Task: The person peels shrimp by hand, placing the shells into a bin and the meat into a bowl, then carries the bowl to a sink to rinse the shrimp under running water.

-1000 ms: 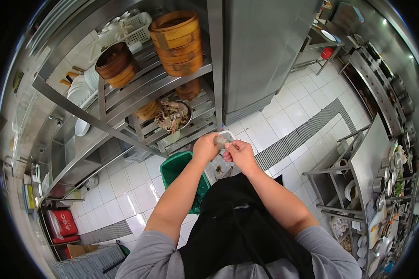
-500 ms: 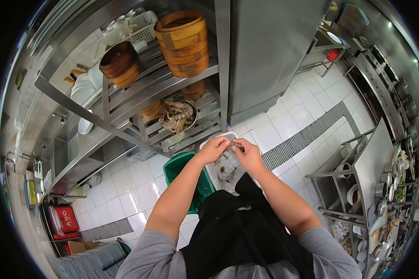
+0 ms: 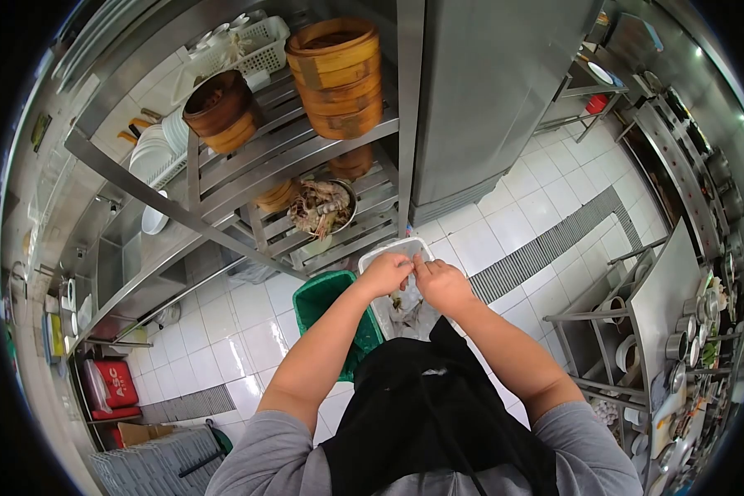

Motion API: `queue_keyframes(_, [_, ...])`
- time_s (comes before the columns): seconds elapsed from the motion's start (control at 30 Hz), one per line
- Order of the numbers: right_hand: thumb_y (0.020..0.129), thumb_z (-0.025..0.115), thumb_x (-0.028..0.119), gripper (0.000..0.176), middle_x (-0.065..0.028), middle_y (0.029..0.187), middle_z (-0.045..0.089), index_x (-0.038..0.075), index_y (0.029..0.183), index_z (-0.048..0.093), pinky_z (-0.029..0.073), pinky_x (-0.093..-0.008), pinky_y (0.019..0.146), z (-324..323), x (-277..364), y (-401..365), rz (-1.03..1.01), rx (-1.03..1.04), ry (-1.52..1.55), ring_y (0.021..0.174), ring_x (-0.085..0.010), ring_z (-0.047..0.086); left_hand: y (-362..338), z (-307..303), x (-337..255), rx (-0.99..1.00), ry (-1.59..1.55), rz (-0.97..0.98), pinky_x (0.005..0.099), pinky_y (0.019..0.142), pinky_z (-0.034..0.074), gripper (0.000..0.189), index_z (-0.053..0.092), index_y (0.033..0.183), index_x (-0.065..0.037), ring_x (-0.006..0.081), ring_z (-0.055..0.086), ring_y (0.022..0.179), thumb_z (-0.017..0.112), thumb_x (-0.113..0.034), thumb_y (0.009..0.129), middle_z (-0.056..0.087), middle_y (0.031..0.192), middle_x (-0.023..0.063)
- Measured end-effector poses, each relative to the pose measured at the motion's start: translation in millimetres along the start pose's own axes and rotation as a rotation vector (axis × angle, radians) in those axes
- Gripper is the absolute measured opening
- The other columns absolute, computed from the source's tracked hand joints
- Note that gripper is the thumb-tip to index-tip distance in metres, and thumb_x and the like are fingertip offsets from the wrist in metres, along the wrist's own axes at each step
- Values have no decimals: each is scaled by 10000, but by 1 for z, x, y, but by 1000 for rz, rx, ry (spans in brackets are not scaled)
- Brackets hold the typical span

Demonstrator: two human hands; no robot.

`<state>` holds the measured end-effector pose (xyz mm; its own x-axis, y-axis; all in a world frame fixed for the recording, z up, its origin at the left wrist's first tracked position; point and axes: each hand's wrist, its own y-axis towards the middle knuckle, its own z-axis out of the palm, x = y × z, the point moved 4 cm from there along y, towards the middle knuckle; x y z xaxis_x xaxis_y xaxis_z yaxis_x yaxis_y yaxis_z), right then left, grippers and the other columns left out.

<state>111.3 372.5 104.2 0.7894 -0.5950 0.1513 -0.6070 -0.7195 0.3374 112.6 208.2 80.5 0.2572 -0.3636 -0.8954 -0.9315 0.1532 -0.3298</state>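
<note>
My left hand (image 3: 386, 275) and my right hand (image 3: 442, 285) meet over a white plastic tub (image 3: 422, 243), fingertips pinched close together. Between them is a shrimp, almost wholly covered by the fingers now; its greyish-brown body showed a moment before. Below the hands, the tub holds a pale, wet-looking mass like ice or clear plastic with a few darker bits (image 3: 401, 317) in it. A green bin (image 3: 322, 307) stands against the tub's left side. Ahead on a low shelf, a metal bowl (image 3: 354, 217) is heaped with whole shrimp (image 3: 319, 207).
The slatted metal rack (image 3: 248, 178) holds bamboo steamers (image 3: 335, 87). Right of it rises a tall steel cabinet (image 3: 496, 99). A sink counter (image 3: 132, 256) runs along the left, and a steel worktable (image 3: 665, 289) with pots stands right. A drain grate (image 3: 546, 248) crosses the tiled floor.
My right hand has turned so its back faces up, and the fingers of both hands have closed over the shrimp. The view has shifted slightly.
</note>
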Motion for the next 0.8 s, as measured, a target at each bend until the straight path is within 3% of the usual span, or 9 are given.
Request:
queue_keyframes(0.17, [910,644,146,317,-138,812,724,-42,1162,684,599,-386,684,13,1,-2,-10,-7,-45,780,-284,732,3,6,18,27,-49,18,335,586,508,263,712,966,3,159,665,624,575,-220,990,669,694,53])
queue_keyframes(0.37, [909,667,171,197,-142,756,714,6,1016,674,605,-397,677,20,-10,4,162,90,83,729,-308,728,-12,9,-1,-55,163,0,362,689,551,235,715,998,-29,207,699,712,617,-242,978,724,801,111])
queue_keyframes(0.43, [906,652,128,124,-113,694,685,41,993,668,606,-417,646,26,-24,2,416,86,261,676,-298,719,-27,7,-25,-287,581,365,438,763,563,236,719,1084,-62,325,723,845,656,-252,961,750,926,158])
queue_keyframes(0.47, [906,652,128,124,-113,694,685,41,993,668,606,-417,646,29,-28,4,420,88,260,676,-298,719,-29,8,-27,-284,579,366,438,763,563,236,719,1084,-62,325,723,845,656,-252,961,750,926,158])
queue_keyframes(0.53, [900,609,91,77,-103,772,674,58,958,648,615,-447,699,51,-41,-7,1214,217,1288,749,-260,717,-34,9,-35,-322,641,503,491,820,553,259,701,1150,-93,397,696,956,670,-256,951,746,1016,168])
queue_keyframes(0.63, [904,574,53,96,-76,915,664,80,979,626,609,-457,815,61,-33,-9,1220,-15,1672,884,-217,693,-31,5,-31,-294,485,380,481,802,557,258,693,1172,-118,390,706,915,675,-245,949,746,998,170])
queue_keyframes(0.67, [904,574,53,96,-76,915,664,80,979,626,609,-457,815,63,-34,-11,1221,-22,1673,884,-217,693,-28,2,-30,-290,487,384,481,802,557,258,693,1172,-118,390,706,915,675,-245,949,746,998,170])
queue_keyframes(0.73, [919,589,68,65,-55,1019,650,102,974,587,586,-417,849,59,-27,-3,952,-77,2031,971,-184,664,-23,-7,-22,-318,373,273,462,757,552,246,697,1162,-113,373,713,841,674,-236,950,740,929,175])
queue_keyframes(0.8, [907,607,56,79,-48,982,647,106,956,569,580,-396,813,55,-25,0,961,-19,2008,928,-173,665,-22,-9,-19,-300,344,240,449,733,546,243,699,1160,-111,361,709,803,674,-234,952,735,891,175])
